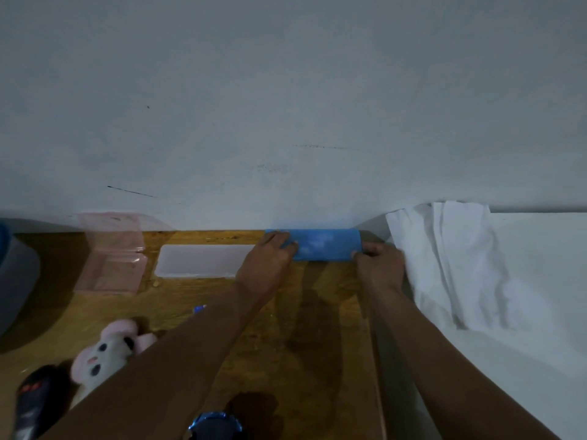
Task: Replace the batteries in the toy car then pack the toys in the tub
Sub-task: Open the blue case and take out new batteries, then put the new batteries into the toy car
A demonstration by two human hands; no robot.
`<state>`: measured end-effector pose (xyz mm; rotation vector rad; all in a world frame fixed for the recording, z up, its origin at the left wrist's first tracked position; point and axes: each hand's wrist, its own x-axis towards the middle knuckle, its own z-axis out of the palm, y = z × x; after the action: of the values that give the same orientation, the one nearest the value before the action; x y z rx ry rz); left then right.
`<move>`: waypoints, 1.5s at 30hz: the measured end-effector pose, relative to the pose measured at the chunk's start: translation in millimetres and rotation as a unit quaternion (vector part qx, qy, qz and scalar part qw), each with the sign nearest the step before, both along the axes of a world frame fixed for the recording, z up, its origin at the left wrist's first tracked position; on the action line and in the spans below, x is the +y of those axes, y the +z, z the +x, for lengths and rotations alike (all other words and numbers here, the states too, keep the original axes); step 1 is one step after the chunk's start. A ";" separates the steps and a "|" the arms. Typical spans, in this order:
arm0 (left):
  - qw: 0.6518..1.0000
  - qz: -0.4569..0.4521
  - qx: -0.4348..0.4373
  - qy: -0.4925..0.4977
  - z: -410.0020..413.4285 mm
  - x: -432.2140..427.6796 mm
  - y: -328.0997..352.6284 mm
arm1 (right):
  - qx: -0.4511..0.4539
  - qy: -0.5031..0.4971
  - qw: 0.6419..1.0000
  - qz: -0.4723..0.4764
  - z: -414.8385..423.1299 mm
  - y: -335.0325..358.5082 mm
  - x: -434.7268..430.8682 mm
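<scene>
A blue tub [320,246] stands at the far edge of the wooden table [317,328], against the wall. My left hand [268,262] grips its left end and my right hand [379,265] grips its right end. A white flat lid [203,260] lies just left of the tub. A pink and white plush toy [111,350] lies at the near left. A dark toy with red marks [38,398] sits at the bottom left corner. A shiny blue toy car [216,425] shows at the bottom edge, partly cut off. A small blue item [199,309] peeks out beside my left forearm.
A clear pink open box [111,258] stands at the far left of the table. A grey rounded container [16,274] sits at the left edge. White cloth [451,265] drapes over a white surface [540,281] to the right of the table.
</scene>
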<state>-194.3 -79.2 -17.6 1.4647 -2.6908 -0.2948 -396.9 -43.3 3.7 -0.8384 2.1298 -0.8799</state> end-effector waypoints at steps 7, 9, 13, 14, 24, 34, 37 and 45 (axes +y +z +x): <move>0.998 0.034 -0.002 0.047 -6.8 5.2 8.7 | 0.070 0.067 0.995 0.010 1.8 4.2 4.1; 0.998 0.041 -0.013 0.055 -9.8 6.0 16.5 | 0.100 0.097 0.990 0.003 2.3 6.3 8.9; 0.994 0.046 0.040 0.085 -3.2 22.1 32.4 | 0.105 0.151 0.983 0.022 3.2 14.2 23.8; 0.991 0.043 0.081 0.103 2.1 31.4 36.9 | 0.126 0.179 0.975 0.046 4.4 18.9 29.1; 0.963 0.022 0.193 0.185 82.5 176.2 61.5 | 0.219 0.350 0.909 -0.055 47.6 46.2 158.2; 0.937 0.096 0.163 0.293 116.0 293.8 65.6 | 0.206 0.422 0.881 -0.062 104.8 38.8 262.2; 0.906 0.200 0.204 0.312 120.8 300.9 60.3 | 0.144 0.411 0.900 -0.015 127.7 26.1 271.2; 0.864 0.300 0.287 0.285 133.9 305.7 53.3 | 0.029 0.347 0.937 0.017 174.7 20.0 286.5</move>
<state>-60.4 226.5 35.7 1.8323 -1.6587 -1.3460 -222.2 243.2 23.7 -1.4812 1.6818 -0.4425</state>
